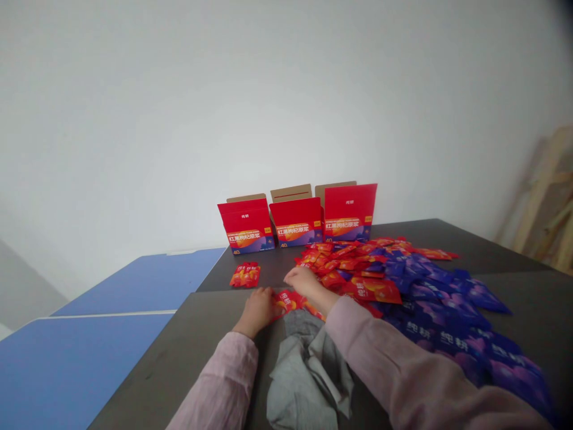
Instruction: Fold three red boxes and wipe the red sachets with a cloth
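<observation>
**Work table, seen from your head camera.** Your left hand (258, 310) lies palm down with its fingers on red sachets (289, 301); whether it grips them cannot be told. Your right hand (304, 282) is loosely open, palm down, just beside a spread heap of red sachets (344, 263) that runs into purple sachets (443, 316). A small group of red sachets (245, 275) lies apart to the left. A crumpled grey cloth (307, 376) sits between your pink sleeves (215, 382). Three upright red cartons (298, 218) with raised brown flaps stand at the far side of the dark grey table (483, 245). A blue table (134, 286) adjoins on the left; a white wall (286, 89) rises behind, with a wooden frame (541, 197) at right.
</observation>
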Action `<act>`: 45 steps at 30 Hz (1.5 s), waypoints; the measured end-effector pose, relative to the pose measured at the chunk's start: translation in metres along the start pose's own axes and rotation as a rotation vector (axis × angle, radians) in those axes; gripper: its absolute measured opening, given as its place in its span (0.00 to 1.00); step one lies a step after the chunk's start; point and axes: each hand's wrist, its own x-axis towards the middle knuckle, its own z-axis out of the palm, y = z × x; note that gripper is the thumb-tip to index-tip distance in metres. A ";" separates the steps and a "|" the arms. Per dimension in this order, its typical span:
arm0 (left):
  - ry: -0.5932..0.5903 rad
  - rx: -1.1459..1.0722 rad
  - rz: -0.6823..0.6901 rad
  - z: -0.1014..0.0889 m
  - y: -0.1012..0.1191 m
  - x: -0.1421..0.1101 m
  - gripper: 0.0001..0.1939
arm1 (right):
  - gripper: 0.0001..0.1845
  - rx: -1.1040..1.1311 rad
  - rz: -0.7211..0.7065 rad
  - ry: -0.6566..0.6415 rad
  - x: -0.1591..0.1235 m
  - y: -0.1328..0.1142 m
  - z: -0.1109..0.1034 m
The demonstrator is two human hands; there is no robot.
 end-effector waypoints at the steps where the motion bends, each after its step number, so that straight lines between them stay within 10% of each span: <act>1: 0.002 -0.012 -0.014 0.000 0.001 -0.001 0.20 | 0.09 0.034 0.017 0.008 -0.006 0.001 -0.005; 7: 0.060 -0.116 -0.081 -0.007 0.012 -0.009 0.09 | 0.06 0.251 0.134 0.055 -0.044 0.012 -0.021; 12: 0.278 -0.661 -0.083 -0.010 0.049 -0.023 0.09 | 0.09 0.444 0.187 0.111 -0.068 0.017 -0.027; 17: 0.026 -1.169 0.026 -0.003 0.087 -0.039 0.19 | 0.19 0.849 0.132 0.021 -0.092 0.015 -0.035; 23: 0.123 -0.737 0.144 -0.022 0.089 -0.057 0.16 | 0.22 1.161 0.165 0.143 -0.105 0.022 -0.051; 29: -0.534 -0.504 0.584 -0.048 0.083 -0.087 0.41 | 0.19 1.199 0.279 0.282 -0.104 0.033 -0.068; 31: -0.592 -0.419 0.631 -0.044 0.086 -0.092 0.40 | 0.17 1.210 0.346 0.236 -0.105 0.034 -0.073; 39: -0.414 -0.630 0.360 -0.060 0.068 -0.081 0.13 | 0.25 1.181 0.236 0.069 -0.115 0.026 -0.083; 45: 0.247 -0.814 0.223 -0.046 0.081 -0.071 0.17 | 0.21 1.211 0.227 -0.081 -0.117 0.026 -0.063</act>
